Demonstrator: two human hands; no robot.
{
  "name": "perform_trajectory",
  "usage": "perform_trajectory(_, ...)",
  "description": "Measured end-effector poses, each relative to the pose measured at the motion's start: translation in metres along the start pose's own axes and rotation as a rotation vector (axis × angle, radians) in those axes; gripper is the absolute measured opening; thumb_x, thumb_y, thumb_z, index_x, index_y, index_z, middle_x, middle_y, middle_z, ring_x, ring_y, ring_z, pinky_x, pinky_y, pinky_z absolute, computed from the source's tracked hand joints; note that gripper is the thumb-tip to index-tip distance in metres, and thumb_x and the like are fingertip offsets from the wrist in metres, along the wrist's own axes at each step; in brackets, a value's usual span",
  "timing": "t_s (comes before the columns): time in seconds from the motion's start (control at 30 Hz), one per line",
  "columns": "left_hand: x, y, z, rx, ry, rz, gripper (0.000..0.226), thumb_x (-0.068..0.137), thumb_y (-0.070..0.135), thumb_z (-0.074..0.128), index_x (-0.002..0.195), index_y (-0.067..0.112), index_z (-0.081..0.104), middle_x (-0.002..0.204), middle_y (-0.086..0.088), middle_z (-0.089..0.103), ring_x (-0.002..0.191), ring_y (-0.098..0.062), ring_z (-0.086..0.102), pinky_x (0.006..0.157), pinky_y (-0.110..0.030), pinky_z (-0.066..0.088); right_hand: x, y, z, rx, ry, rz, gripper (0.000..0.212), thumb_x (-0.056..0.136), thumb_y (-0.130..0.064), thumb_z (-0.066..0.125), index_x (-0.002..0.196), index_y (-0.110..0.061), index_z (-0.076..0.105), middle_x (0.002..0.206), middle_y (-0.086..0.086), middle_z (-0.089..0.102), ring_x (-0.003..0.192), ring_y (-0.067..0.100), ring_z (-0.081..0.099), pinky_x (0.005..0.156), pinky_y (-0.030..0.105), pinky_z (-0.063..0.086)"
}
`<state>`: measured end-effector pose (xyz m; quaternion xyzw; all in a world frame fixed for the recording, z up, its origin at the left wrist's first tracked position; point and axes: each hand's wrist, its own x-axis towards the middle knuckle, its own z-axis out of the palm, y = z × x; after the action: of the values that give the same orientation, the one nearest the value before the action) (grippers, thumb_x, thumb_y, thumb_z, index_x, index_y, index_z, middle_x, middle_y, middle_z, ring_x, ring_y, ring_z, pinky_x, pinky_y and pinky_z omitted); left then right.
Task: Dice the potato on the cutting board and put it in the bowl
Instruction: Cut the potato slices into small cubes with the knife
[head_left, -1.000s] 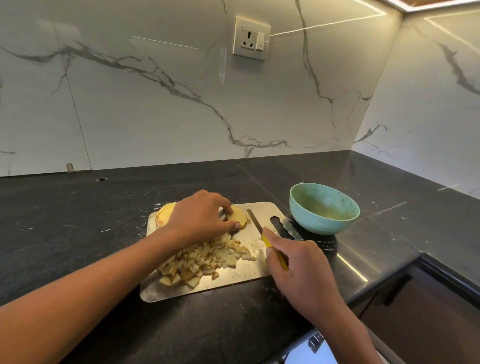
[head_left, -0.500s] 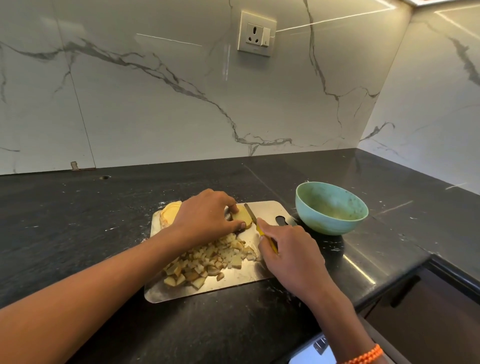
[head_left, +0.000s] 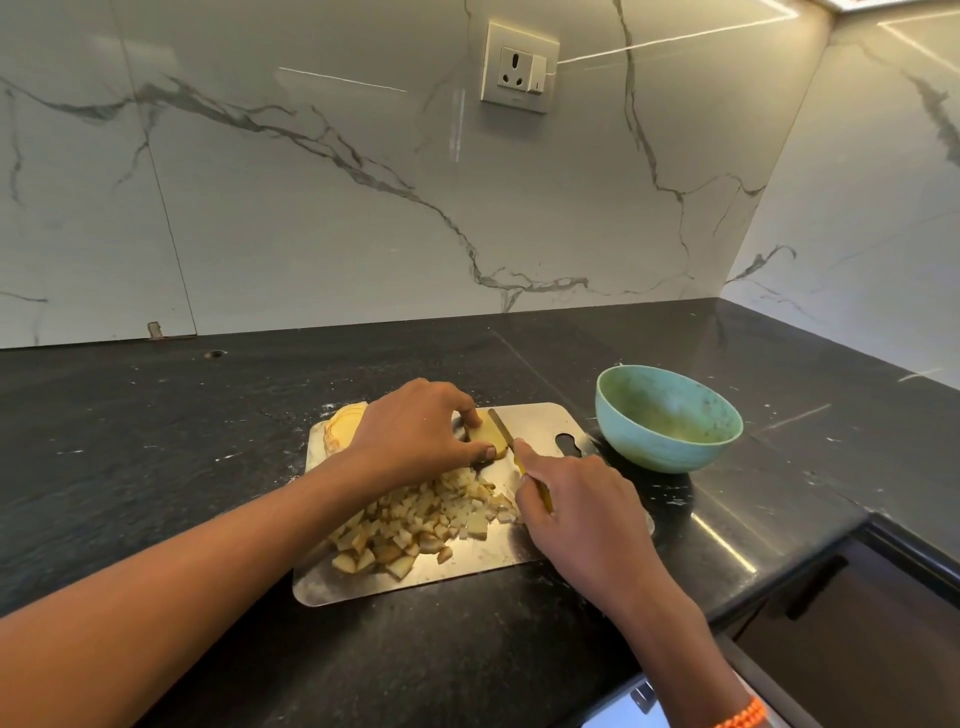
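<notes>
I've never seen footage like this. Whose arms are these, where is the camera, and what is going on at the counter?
No machine here: a person wears a camera on the head, looking down at their own hands. On the black stone counter lies a shiny metal cutting board with a heap of diced potato and uncut potato slices. The left hand pinches a pale potato slice. The right hand grips a yellow-handled knife, its blade on that slice. A pale green bowl waits beside the board.
</notes>
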<state>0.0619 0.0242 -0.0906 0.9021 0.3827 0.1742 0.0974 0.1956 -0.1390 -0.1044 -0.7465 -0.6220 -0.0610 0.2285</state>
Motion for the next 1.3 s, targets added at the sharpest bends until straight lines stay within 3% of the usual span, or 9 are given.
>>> perform_trajectory(0.2, 0.002, -0.001, 0.001, -0.009, -0.008, 0.002, 0.047, 0.083, 0.07, 0.072, 0.116, 0.036, 0.074, 0.142, 0.014, 0.063, 0.127, -0.012, 0.058, 0.094, -0.033, 0.056, 0.002, 0.002, 0.001, 0.012, 0.012, -0.003, 0.046, 0.105, -0.034, 0.044, 0.151, -0.033, 0.049, 0.084, -0.008, 0.071, 0.071, 0.009, 0.05, 0.065, 0.031, 0.041)
perform_trajectory(0.43, 0.008, -0.01, 0.003, -0.076, -0.021, -0.03, 0.046, 0.077, 0.072, 0.077, 0.107, 0.038, 0.077, 0.138, 0.016, 0.065, 0.123, -0.01, 0.059, 0.094, -0.038, 0.059, 0.01, 0.0, 0.003, -0.026, -0.073, -0.034, 0.048, 0.107, -0.034, 0.038, 0.155, -0.03, 0.042, 0.098, -0.007, 0.07, 0.087, 0.012, 0.06, 0.073, 0.034, 0.048)
perform_trajectory(0.53, 0.008, -0.01, 0.005, -0.075, -0.008, -0.028, 0.046, 0.077, 0.072, 0.077, 0.107, 0.038, 0.077, 0.138, 0.017, 0.065, 0.123, -0.01, 0.059, 0.093, -0.038, 0.059, 0.018, -0.001, 0.005, -0.045, -0.076, -0.027, 0.048, 0.107, -0.035, 0.039, 0.154, -0.03, 0.044, 0.098, -0.005, 0.07, 0.088, 0.014, 0.061, 0.076, 0.038, 0.053)
perform_trajectory(0.8, 0.006, -0.009, 0.005, -0.061, -0.009, -0.018, 0.047, 0.078, 0.072, 0.076, 0.11, 0.038, 0.076, 0.14, 0.015, 0.064, 0.125, -0.011, 0.059, 0.092, -0.036, 0.058, -0.006, 0.003, -0.004, -0.053, -0.076, -0.041, 0.051, 0.107, -0.037, 0.037, 0.157, -0.033, 0.036, 0.095, -0.008, 0.068, 0.086, 0.011, 0.056, 0.074, 0.034, 0.046)
perform_trajectory(0.93, 0.005, -0.009, 0.005, -0.059, 0.001, -0.018, 0.047, 0.078, 0.073, 0.076, 0.109, 0.038, 0.076, 0.139, 0.016, 0.065, 0.124, -0.01, 0.059, 0.092, -0.037, 0.059, -0.02, 0.008, -0.009, -0.044, -0.065, -0.037, 0.051, 0.106, -0.039, 0.037, 0.158, -0.035, 0.036, 0.095, -0.009, 0.069, 0.088, 0.01, 0.057, 0.08, 0.036, 0.05)
perform_trajectory(1.03, 0.006, -0.01, 0.006, -0.063, 0.001, -0.018, 0.047, 0.078, 0.074, 0.075, 0.109, 0.039, 0.076, 0.139, 0.016, 0.065, 0.123, -0.01, 0.06, 0.093, -0.038, 0.059, -0.026, 0.013, -0.009, 0.0, -0.038, -0.03, 0.05, 0.106, -0.039, 0.041, 0.156, -0.034, 0.041, 0.088, -0.012, 0.069, 0.079, 0.009, 0.057, 0.074, 0.034, 0.052)
perform_trajectory(1.13, 0.005, -0.009, 0.006, -0.068, -0.002, -0.015, 0.048, 0.078, 0.074, 0.075, 0.11, 0.038, 0.076, 0.139, 0.016, 0.065, 0.124, -0.01, 0.059, 0.094, -0.038, 0.058, -0.025, 0.013, -0.008, 0.027, 0.004, -0.024, 0.048, 0.105, -0.037, 0.044, 0.153, -0.036, 0.044, 0.077, -0.016, 0.062, 0.069, 0.008, 0.052, 0.062, 0.026, 0.042)
perform_trajectory(1.3, 0.004, -0.005, 0.006, -0.075, 0.009, -0.011, 0.048, 0.076, 0.074, 0.076, 0.107, 0.038, 0.077, 0.137, 0.017, 0.066, 0.122, -0.009, 0.06, 0.093, -0.038, 0.059, -0.015, 0.01, -0.008, 0.06, 0.036, 0.0, 0.046, 0.104, -0.035, 0.046, 0.15, -0.036, 0.05, 0.078, -0.013, 0.067, 0.073, 0.009, 0.056, 0.066, 0.032, 0.049)
